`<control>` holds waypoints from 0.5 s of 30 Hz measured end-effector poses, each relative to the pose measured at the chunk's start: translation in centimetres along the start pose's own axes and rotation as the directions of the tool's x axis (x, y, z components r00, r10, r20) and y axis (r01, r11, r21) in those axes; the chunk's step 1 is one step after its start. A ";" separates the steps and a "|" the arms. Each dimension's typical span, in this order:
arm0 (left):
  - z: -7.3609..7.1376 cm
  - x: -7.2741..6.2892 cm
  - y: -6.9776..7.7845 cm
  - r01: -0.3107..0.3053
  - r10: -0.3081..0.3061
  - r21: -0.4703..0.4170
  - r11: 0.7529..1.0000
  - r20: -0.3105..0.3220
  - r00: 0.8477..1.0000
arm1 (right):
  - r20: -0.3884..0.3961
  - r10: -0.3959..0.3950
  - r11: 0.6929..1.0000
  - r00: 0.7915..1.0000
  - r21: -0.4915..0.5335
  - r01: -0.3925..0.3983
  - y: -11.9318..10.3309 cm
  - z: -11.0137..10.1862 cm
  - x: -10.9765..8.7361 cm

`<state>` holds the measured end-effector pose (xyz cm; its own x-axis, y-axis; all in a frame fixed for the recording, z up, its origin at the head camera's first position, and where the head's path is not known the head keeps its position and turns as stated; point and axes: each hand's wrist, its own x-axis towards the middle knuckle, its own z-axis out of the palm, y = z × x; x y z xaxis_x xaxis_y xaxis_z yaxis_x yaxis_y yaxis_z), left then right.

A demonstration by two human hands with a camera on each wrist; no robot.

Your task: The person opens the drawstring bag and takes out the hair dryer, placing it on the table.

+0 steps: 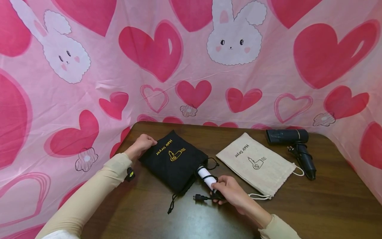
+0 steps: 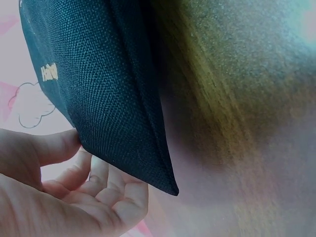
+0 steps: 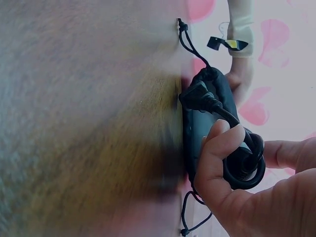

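Note:
A black drawstring bag (image 1: 176, 162) printed "Hair Dryer" in gold lies on the table. My left hand (image 1: 142, 146) pinches its closed end at the far left; in the left wrist view the thumb meets the edge of the cloth with the fingers curled behind. From the bag's mouth sticks a white hair dryer handle (image 1: 207, 177) with a black cord wound round it; the rest of that hair dryer is hidden in the bag. My right hand (image 1: 229, 192) grips the handle's end and the cord. The black plug (image 3: 200, 97) hangs beside the fingers.
To the right lies a beige drawstring bag (image 1: 256, 164), flat, with white cords. Beyond it is a black hair dryer (image 1: 286, 136) with its cord wrapped round the handle. The brown wooden table (image 1: 143, 209) ends at a pink heart-printed cloth (image 1: 200, 66) behind and beside it.

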<state>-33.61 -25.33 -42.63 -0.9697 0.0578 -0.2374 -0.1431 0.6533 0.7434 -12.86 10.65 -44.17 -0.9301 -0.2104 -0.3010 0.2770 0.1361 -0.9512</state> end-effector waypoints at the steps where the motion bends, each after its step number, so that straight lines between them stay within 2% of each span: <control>1: 0.0 0.0 0.0 -0.001 0.001 0.003 1.000 0.000 1.000 | -0.002 -0.001 1.000 1.000 0.000 0.001 0.0 0.0 0.0; 15: -0.2 -0.1 -0.2 -0.017 0.017 0.032 0.999 -0.006 1.000 | 0.000 -0.008 1.000 1.000 -0.001 0.008 0.1 -0.3 -0.2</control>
<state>-33.57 -25.59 -42.67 -0.9732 0.0643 -0.2209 -0.1203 0.6760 0.7270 -12.66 10.98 -44.19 -0.9322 -0.2116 -0.2938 0.2697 0.1355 -0.9534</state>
